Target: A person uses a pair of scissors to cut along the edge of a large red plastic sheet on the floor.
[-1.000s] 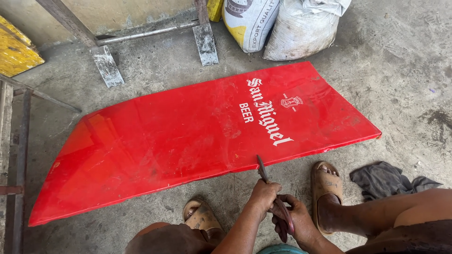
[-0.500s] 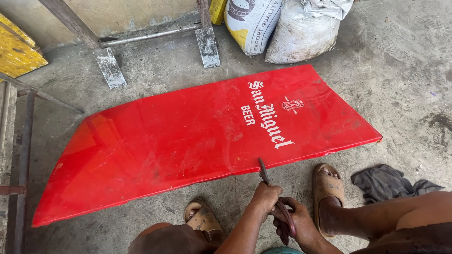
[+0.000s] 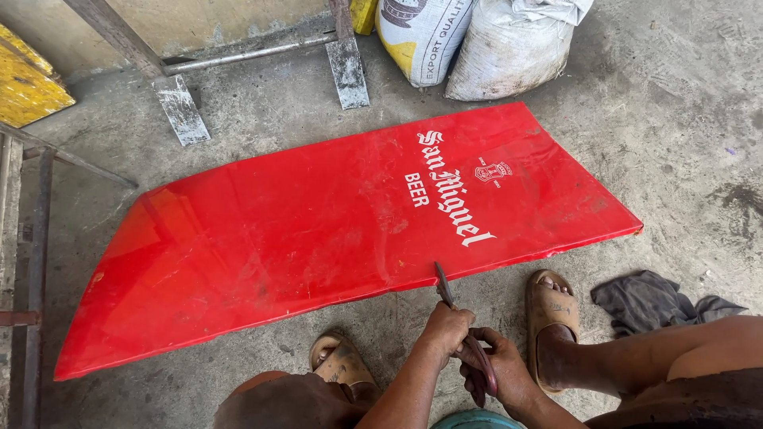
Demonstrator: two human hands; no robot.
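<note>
A large red sign panel (image 3: pixel 318 238) with white lettering lies flat on the concrete floor. Its near edge is ragged. Metal shears (image 3: pixel 445 287) have their blades at that near edge, right of the middle. My left hand (image 3: pixel 447 327) grips the shears just behind the blades. My right hand (image 3: pixel 502 373) is closed around the dark red handles (image 3: pixel 482 375), closer to my body. I squat over the panel, with a sandalled foot on each side of my hands.
Two filled sacks (image 3: pixel 477 40) stand beyond the panel's far edge. A metal frame with flat feet (image 3: pixel 181 107) is at the back, a yellow board (image 3: pixel 28 83) at far left, a steel stand (image 3: pixel 32 262) along the left. A grey rag (image 3: pixel 652 300) lies at right.
The view has shifted slightly. Both hands and the shears stay at the same spot on the panel's near edge.
</note>
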